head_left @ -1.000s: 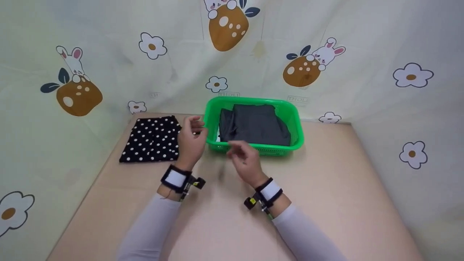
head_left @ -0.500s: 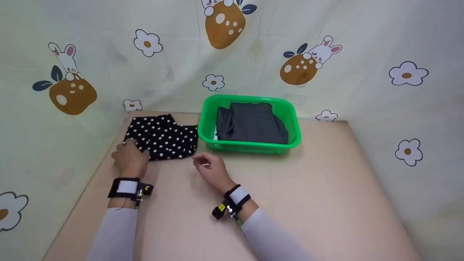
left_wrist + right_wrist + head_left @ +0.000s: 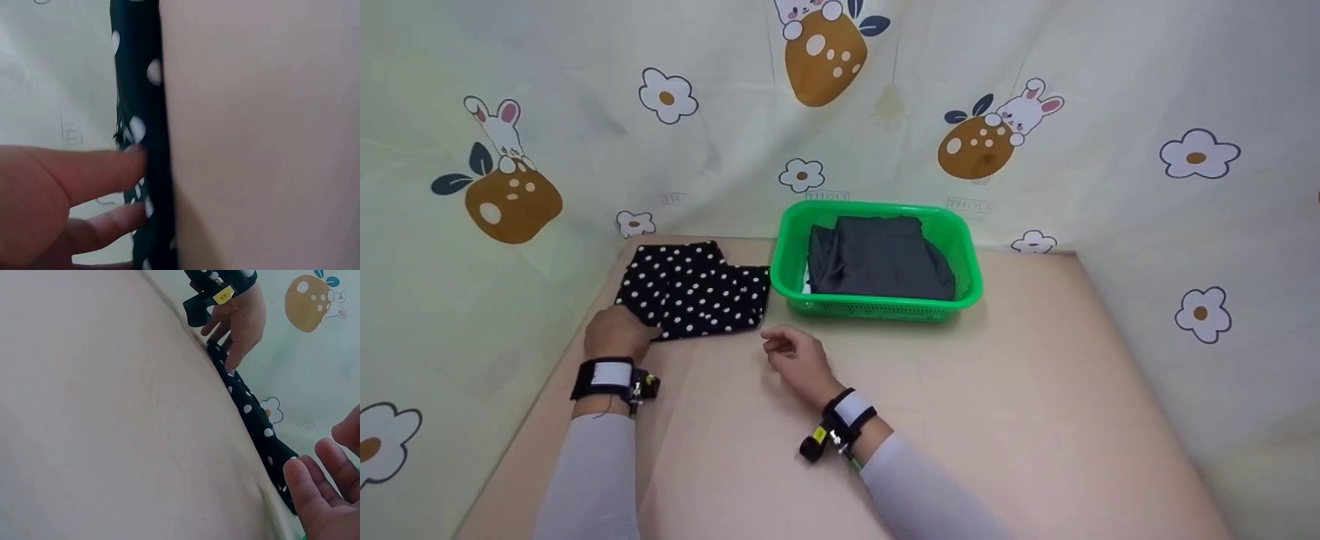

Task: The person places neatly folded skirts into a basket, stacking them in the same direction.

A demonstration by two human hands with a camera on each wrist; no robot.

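1. Sleeves [image 3: 585, 480] come first, nearest you, both cut off at the lower edge with the rest of your arms.
2. Right hand [image 3: 799, 366] next: fingers loosely bent and apart, nothing in them, just beside the near right corner of the polka-dot cloth [image 3: 697, 296].
3. And here's the action: your left hand [image 3: 616, 336] is at the near left corner, fingertips on the cloth's edge, a gap between thumb and next finger. Do you have a real hold? I can't tell; the knuckles cover it from above, and the thumb tip blurs in the left wrist view.
4. That cloth lies on the bench [image 3: 997, 390], close by the left side of the green basket [image 3: 877, 302], its far right corner stepped in. You look to be working the near edge; next, I'd judge, calls for your right hand on its own corner, both ends even. Layers underneath are hidden.
5. Inside that basket sits folded dark grey cloth [image 3: 881, 255], with a white sliver [image 3: 806, 285] too small to name.
6. Patterned sheet [image 3: 1072, 195] at the back, its faint lettering hard to read.
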